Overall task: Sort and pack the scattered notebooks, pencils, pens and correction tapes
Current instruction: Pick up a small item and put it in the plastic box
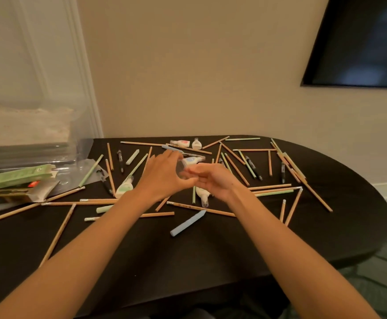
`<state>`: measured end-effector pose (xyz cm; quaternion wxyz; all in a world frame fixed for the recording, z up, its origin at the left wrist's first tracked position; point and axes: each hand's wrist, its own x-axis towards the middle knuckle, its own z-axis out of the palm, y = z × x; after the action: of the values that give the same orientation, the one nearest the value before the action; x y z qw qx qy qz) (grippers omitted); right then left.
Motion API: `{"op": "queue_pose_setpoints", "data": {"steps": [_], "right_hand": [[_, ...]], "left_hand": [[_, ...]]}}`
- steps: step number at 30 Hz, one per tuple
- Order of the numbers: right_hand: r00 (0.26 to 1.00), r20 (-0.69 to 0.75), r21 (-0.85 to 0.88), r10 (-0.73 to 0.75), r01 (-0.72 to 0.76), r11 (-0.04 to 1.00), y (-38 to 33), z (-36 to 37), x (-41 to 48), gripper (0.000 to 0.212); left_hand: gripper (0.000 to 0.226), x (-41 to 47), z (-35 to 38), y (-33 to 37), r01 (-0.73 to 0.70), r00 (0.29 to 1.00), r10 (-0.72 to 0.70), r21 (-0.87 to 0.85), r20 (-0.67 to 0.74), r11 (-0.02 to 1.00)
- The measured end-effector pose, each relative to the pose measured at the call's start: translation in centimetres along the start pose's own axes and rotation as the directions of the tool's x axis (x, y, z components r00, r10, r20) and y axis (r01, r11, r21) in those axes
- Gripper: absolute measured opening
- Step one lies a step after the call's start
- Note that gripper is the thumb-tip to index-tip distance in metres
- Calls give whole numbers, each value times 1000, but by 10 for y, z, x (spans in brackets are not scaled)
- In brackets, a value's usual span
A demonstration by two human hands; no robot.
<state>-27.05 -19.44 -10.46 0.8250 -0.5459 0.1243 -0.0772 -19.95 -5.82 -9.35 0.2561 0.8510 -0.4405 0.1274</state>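
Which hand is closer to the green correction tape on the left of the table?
Left. The left hand sits just right of the green correction tape, wrist close beside it; the right hand is farther right, past the left one.

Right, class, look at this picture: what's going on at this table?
A person is sorting stationery on a dark table. The left hand and right hand meet over the middle, around a blue-labelled correction tape; blur hides the exact grip. Pencils, pens and other correction tapes lie scattered all round, unsorted. A green box and a clear container sit at the left edge.
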Motion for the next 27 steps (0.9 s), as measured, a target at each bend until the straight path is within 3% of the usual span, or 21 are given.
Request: {"op": "queue_pose_setpoints", "data": {"steps": [6,10,16,18,21,23,27], "right_hand": [[999,-29,6,41,-41,999,6,6,14,11],[994,-92,22,62,-60,998,8,14,26,13],[972,-206,5,113,-114,993,13,23,46,10],[965,-227,35,131,-127,991,14,21,50,13],[969,-205,-102,135,-158,982,15,16,50,21],[979,-176,-185,107,-139,973,16,12,51,23],[996,-68,-209,62,-75,975,17,3,51,16]], "left_hand": [[74,-1,1,-13,82,986,-100,131,133,988],[84,7,1,-24,27,983,-72,254,170,967],[41,26,5,-48,-20,990,-33,375,135,927],[55,26,11,-56,-1,988,-46,300,149,954],[91,21,15,-63,2,956,-7,19,294,1000],[86,21,15,-64,6,953,24,-99,303,995],[72,26,14,-63,-17,967,23,-27,253,999]]}}
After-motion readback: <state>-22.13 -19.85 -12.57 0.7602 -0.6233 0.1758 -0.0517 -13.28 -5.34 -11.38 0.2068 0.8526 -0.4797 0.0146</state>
